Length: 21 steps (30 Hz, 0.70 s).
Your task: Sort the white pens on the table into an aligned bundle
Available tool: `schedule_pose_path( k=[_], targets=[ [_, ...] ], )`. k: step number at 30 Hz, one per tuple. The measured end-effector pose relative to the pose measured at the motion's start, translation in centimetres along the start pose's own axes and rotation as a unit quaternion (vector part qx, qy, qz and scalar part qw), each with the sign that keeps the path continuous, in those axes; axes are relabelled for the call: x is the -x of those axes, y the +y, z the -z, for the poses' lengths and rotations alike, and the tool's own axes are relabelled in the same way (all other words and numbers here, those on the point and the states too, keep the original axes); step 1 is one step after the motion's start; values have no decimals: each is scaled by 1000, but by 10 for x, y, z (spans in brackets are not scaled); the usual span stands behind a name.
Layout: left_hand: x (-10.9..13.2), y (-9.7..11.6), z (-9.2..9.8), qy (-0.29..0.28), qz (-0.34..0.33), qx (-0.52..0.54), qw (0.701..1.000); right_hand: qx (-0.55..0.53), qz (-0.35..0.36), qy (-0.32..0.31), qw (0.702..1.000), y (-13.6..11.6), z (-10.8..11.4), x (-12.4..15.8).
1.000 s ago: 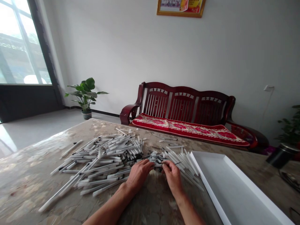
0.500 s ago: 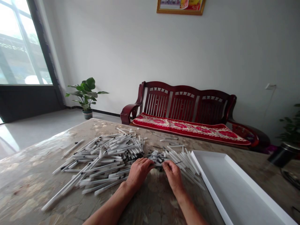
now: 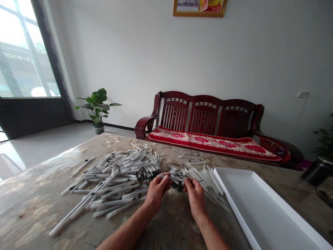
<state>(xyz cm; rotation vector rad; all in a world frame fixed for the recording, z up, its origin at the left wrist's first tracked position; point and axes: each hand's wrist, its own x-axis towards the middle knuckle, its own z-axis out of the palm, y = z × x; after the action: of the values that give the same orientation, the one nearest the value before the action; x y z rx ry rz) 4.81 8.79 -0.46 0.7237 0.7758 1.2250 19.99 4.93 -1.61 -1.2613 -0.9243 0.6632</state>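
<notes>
Both my hands are close together over the middle of the table, in front of the pen parts. My left hand (image 3: 156,191) is closed, thumb and fingers pinching a thin pale pen piece (image 3: 164,176). My right hand (image 3: 194,195) pinches a thin dark pen refill (image 3: 201,180), whose end sticks out to the right past the fingers. Behind and between the hands lies a small heap of dark and whitish pen parts (image 3: 177,186). To the left spreads a big pile of white pens (image 3: 125,170) with dark ends. White pen tubes (image 3: 200,175) fan out beyond my right hand.
A shallow white box (image 3: 270,211) stands on the patterned table (image 3: 85,222) at right. A black container (image 3: 313,172) sits at the far right edge. Beyond the table are a red wooden bench (image 3: 203,116) and a potted plant (image 3: 97,107).
My left hand has turned and risen slightly, its thumb now on top of the pale piece. My right hand has shifted a little to the right. The view has moved slightly.
</notes>
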Motion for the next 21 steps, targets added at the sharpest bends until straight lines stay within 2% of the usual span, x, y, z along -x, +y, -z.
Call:
schedule_pose_path(
  k=[3,8,16,21],
  targets=[
    [1,1,-1,20,23,49,998,35,6,-14,999,-2,-2,2],
    [-3,0,2,29,33,58,997,87,35,-8,996,3,-1,0],
    [-8,-1,2,46,36,57,997,-3,34,-29,999,2,1,-3],
    [-8,-1,3,40,31,52,997,38,23,-13,999,0,2,-3]
  ],
)
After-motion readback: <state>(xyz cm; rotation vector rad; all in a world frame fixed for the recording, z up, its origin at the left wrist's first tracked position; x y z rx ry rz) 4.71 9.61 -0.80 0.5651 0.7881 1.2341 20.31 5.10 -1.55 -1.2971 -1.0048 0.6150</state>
